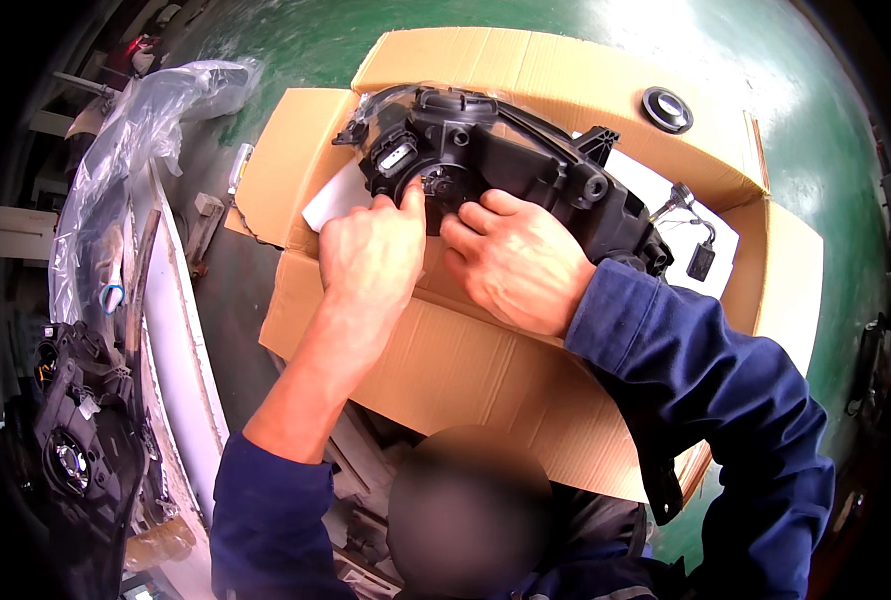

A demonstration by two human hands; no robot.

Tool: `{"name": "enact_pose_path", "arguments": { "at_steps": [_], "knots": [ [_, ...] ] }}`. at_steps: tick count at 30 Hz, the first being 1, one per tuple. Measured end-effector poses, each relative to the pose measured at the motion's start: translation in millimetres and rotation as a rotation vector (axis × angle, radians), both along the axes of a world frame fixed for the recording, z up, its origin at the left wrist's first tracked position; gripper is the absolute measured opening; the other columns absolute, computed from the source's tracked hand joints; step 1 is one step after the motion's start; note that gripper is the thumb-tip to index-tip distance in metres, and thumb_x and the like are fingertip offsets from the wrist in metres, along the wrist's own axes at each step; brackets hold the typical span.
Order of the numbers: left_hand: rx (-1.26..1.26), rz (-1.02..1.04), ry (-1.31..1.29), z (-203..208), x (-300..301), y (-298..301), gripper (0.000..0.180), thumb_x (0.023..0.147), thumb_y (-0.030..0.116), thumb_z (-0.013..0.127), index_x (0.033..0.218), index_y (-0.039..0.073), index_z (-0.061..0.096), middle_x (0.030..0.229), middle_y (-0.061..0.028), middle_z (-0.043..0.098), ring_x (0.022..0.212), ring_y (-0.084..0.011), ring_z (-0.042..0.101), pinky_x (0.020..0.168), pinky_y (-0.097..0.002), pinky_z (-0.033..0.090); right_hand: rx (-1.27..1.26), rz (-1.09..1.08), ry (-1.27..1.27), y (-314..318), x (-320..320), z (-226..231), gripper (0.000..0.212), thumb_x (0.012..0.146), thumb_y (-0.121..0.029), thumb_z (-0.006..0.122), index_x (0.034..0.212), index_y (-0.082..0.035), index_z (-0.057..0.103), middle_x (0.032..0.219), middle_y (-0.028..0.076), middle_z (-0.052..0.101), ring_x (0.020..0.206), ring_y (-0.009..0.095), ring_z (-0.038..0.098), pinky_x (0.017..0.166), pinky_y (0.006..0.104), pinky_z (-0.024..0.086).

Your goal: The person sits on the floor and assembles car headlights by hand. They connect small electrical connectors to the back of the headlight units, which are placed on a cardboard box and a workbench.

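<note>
A black car headlight (526, 160) lies back side up across an open cardboard box. My left hand (374, 250) has its index finger stretched into the round opening (436, 182) in the headlight's back. Its other fingers are bent, and nothing shows in its grip. Just right of it, my right hand (516, 258) is closed, fingers curled and tips at the opening's lower edge. Whatever it pinches is hidden behind the knuckles. A round black cap (668, 109) rests on the box's far flap. A cable with a black plug (701, 262) hangs at the headlight's right end.
The cardboard box (486, 365) has its flaps spread, with white sheet material (691, 230) under the headlight. At left, clear plastic wrap (101, 190) and blue-handled scissors (112, 296) lie near a white panel (184, 350). Another headlight (86, 450) sits lower left. The floor (296, 40) is green.
</note>
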State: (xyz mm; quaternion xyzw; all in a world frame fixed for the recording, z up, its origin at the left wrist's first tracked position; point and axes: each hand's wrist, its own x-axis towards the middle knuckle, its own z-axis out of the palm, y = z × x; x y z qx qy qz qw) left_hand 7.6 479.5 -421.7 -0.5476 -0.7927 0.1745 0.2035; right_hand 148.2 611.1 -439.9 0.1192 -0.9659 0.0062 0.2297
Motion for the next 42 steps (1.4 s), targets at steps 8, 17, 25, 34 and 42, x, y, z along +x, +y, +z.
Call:
{"name": "enact_pose_path", "arguments": {
  "at_steps": [8, 17, 25, 34, 42],
  "knots": [
    [-0.139, 0.168, -0.139, 18, 6, 16, 0.052, 0.086, 0.008, 0.059, 0.138, 0.013, 0.061, 0.075, -0.0115, 0.070, 0.066, -0.0288, 0.072, 0.055, -0.0440, 0.055, -0.008, -0.015, -0.024, 0, -1, -7, 0.011, 0.077, -0.019, 0.062, 0.073, -0.010, 0.065, 0.081, 0.002, 0.058, 0.085, 0.018, 0.059, 0.077, 0.0306, 0.045],
    [-0.201, 0.118, -0.157, 28, -3, 21, 0.053, 0.084, 0.006, 0.060, 0.136, 0.015, 0.063, 0.076, -0.0162, 0.069, 0.070, -0.0351, 0.071, 0.062, -0.0477, 0.055, -0.022, -0.001, 0.018, 0, -2, -11, 0.013, 0.074, -0.021, 0.062, 0.067, -0.010, 0.063, 0.078, 0.002, 0.057, 0.083, 0.019, 0.059, 0.075, 0.0312, 0.044],
    [-0.176, 0.073, -0.125, 22, -5, 15, 0.050, 0.084, 0.009, 0.060, 0.134, 0.014, 0.061, 0.072, -0.0137, 0.068, 0.067, -0.0351, 0.070, 0.059, -0.0471, 0.054, -0.019, -0.005, 0.027, 1, -1, -10, 0.013, 0.075, -0.022, 0.063, 0.069, -0.011, 0.065, 0.078, 0.001, 0.059, 0.084, 0.018, 0.060, 0.078, 0.0301, 0.044],
    [-0.107, 0.068, -0.134, 11, -4, 6, 0.055, 0.085, 0.011, 0.061, 0.140, 0.013, 0.057, 0.068, -0.0107, 0.067, 0.062, -0.0320, 0.069, 0.055, -0.0449, 0.053, -0.027, 0.013, -0.024, 4, 1, -7, 0.010, 0.075, -0.020, 0.063, 0.071, -0.011, 0.065, 0.080, 0.001, 0.058, 0.083, 0.018, 0.059, 0.075, 0.0307, 0.045],
    [0.302, 0.001, -0.571, 12, 34, -35, 0.049, 0.085, 0.008, 0.068, 0.134, 0.003, 0.060, 0.088, -0.0108, 0.062, 0.072, -0.0306, 0.067, 0.063, -0.0423, 0.053, -0.144, 0.118, -0.025, 0, 23, 16, 0.016, 0.070, -0.019, 0.065, 0.076, -0.006, 0.058, 0.091, 0.007, 0.058, 0.086, 0.023, 0.058, 0.076, 0.0349, 0.050]
  ]
}}
